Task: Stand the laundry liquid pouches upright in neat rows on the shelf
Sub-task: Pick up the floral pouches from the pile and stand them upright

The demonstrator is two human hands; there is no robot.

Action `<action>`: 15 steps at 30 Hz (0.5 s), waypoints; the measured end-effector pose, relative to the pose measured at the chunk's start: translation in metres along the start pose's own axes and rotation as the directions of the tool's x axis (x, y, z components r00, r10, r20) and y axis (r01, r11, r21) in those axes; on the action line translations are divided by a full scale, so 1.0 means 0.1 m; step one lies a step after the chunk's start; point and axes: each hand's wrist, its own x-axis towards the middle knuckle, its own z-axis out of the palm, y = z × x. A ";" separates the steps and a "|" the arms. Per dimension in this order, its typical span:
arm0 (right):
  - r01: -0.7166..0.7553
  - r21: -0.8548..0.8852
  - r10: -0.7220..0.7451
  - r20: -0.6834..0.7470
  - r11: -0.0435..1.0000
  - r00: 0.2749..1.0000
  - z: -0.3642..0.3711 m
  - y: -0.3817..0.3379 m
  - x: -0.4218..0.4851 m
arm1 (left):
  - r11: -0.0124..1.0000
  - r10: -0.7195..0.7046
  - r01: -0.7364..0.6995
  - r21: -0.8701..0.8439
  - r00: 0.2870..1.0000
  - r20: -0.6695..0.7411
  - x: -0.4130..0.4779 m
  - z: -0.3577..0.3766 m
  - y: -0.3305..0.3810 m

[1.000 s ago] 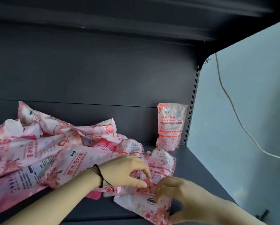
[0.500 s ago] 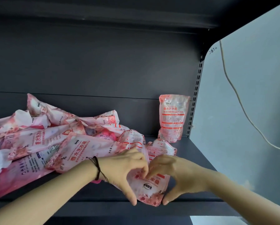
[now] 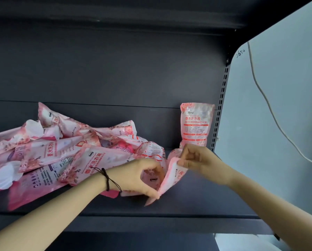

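Trouble could come from how soft the pouch (image 3: 171, 176) is. Right hand (image 3: 196, 161) pinches its top edge with closed fingers, and left hand (image 3: 142, 178) holds its lower part between thumb and fingers. The pouch hangs tilted between both hands, low over the shelf (image 3: 196, 201), not standing yet. It looks floppy, so I think it could fold over or slump when it is let go, unless its bottom sits flat first.

The pinch on the top edge is small. If the liquid inside swings, the pouch might slip out and drop flat again.

Just to the left lies the pile of pouches (image 3: 70, 156), all on their sides and on top of each other. The left wrist lies right against the pile. A pull there could drag another pouch along, or make the pile slide toward the front edge of the shelf, which is close to the arms.

One standing pouch (image 3: 196, 124) is at the back right corner, leaning on the back wall, just behind the right hand. A bump from that hand could knock it down.

Open room is the bare dark shelf to the right of the pile, in front of the standing pouch. That spot looks best for the next one, but it is narrow, with the side post (image 3: 222, 105) close by
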 end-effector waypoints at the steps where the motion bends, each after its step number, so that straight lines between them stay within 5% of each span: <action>1: 0.004 0.003 -0.003 -0.060 1.000 0.998 -0.02 -0.02 0.05 | 0.998 -0.010 0.008 -0.060 1.000 -0.024 0.02 -0.03 0.02; 5: 0.068 0.094 -0.035 -0.310 0.993 0.950 -0.12 -0.07 0.23 | 0.951 -0.038 -0.019 -0.309 0.983 -0.178 0.13 -0.14 0.14; 9: 0.093 0.225 0.022 -0.463 0.970 0.886 -0.19 -0.05 0.36 | 0.972 -0.070 -0.035 -0.234 0.902 -0.427 0.28 -0.24 0.23; 15: -0.055 0.259 0.148 -0.355 0.964 0.923 -0.30 0.16 0.32 | 0.969 -0.170 0.012 -0.245 0.755 -0.633 0.52 -0.28 0.12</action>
